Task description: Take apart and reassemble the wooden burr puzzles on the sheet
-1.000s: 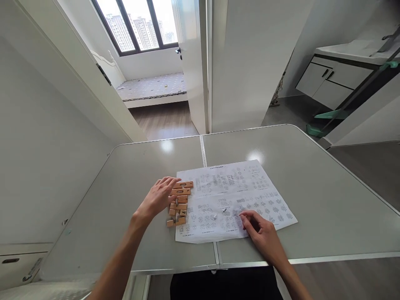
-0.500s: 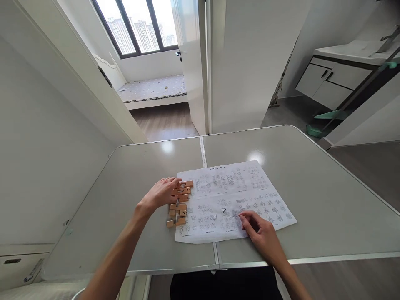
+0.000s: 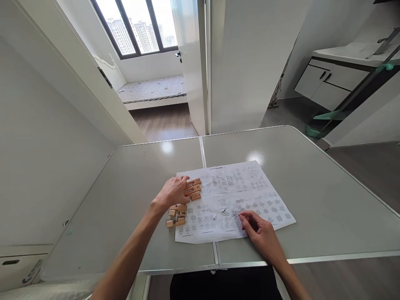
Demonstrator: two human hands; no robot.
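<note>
My left hand (image 3: 173, 191) is closed around a few long wooden blocks (image 3: 193, 188), which now lie tilted on the top left part of a printed paper sheet (image 3: 237, 196). Several smaller wooden blocks (image 3: 176, 213) sit loose just below that hand, at the sheet's left edge. My right hand (image 3: 261, 233) rests on the lower right part of the sheet, fingers curled with the fingertips pressed to the paper, holding nothing I can see.
The grey folding table (image 3: 312, 187) has a centre seam (image 3: 202, 154) and a metal front edge. Behind it stand a white door (image 3: 190, 62) and a wall, with a bedroom window (image 3: 137, 25) far left and a cabinet (image 3: 331, 81) at right.
My left hand has gripped the upper long blocks and shifted them up and to the right, away from the smaller pieces. My right hand has stayed in place.
</note>
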